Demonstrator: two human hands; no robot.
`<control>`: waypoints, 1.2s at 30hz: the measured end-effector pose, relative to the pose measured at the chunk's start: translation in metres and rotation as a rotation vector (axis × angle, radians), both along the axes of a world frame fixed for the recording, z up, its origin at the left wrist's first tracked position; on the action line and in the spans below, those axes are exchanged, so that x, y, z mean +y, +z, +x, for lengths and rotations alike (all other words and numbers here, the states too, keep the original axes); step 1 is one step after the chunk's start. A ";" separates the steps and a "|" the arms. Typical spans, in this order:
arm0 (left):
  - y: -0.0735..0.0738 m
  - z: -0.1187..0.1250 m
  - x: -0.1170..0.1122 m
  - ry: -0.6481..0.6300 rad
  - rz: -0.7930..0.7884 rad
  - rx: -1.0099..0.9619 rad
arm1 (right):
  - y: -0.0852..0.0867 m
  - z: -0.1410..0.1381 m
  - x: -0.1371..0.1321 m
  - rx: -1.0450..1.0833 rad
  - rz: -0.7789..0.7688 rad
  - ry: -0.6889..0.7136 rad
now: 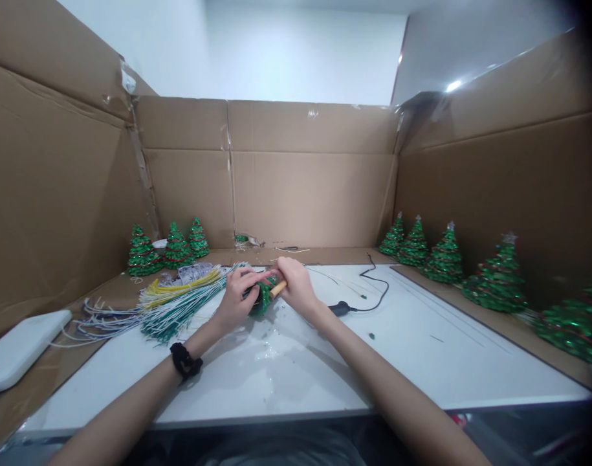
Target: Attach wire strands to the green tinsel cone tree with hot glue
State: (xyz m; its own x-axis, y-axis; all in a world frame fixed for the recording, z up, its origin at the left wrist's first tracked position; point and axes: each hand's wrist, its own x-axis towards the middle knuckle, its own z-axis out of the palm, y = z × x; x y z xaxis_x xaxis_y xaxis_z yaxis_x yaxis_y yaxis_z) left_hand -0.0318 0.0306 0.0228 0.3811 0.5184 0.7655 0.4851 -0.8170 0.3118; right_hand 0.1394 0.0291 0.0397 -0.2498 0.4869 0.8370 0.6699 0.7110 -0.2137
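My left hand point(237, 294) is closed around a small green glittery tree piece point(263, 299) held just above the white table point(422, 349). My right hand point(296, 285) meets it from the right, fingers pinched on a short tan stick point(278, 289) that pokes into the green piece. A black band sits on my left wrist point(185, 362). Just left of my hands lies a bundle of green, yellow and white wire stems point(179, 301).
Cardboard walls point(310, 175) surround the table. Three finished green trees point(172, 249) stand at the back left, and several more point(446, 255) line the right side. A black tool with a cord point(341, 308) lies right of my hands. A white flat box point(19, 346) rests at the far left.
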 end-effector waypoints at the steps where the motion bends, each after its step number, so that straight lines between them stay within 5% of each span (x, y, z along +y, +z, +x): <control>1: -0.001 0.000 0.000 0.002 0.006 0.007 | 0.000 0.000 0.000 -0.001 0.002 0.002; 15: 0.008 -0.008 -0.004 -0.005 -0.025 -0.081 | 0.012 0.028 0.013 0.449 -0.013 -0.096; 23: 0.009 -0.008 -0.007 -0.047 -0.115 -0.218 | 0.007 0.028 0.019 0.322 -0.026 -0.271; 30: 0.006 -0.008 -0.001 0.019 -0.137 -0.330 | 0.002 0.034 0.024 0.033 -0.248 -0.553; 36: 0.005 -0.008 0.002 0.007 -0.172 -0.367 | 0.005 0.018 0.011 0.003 -0.234 -0.303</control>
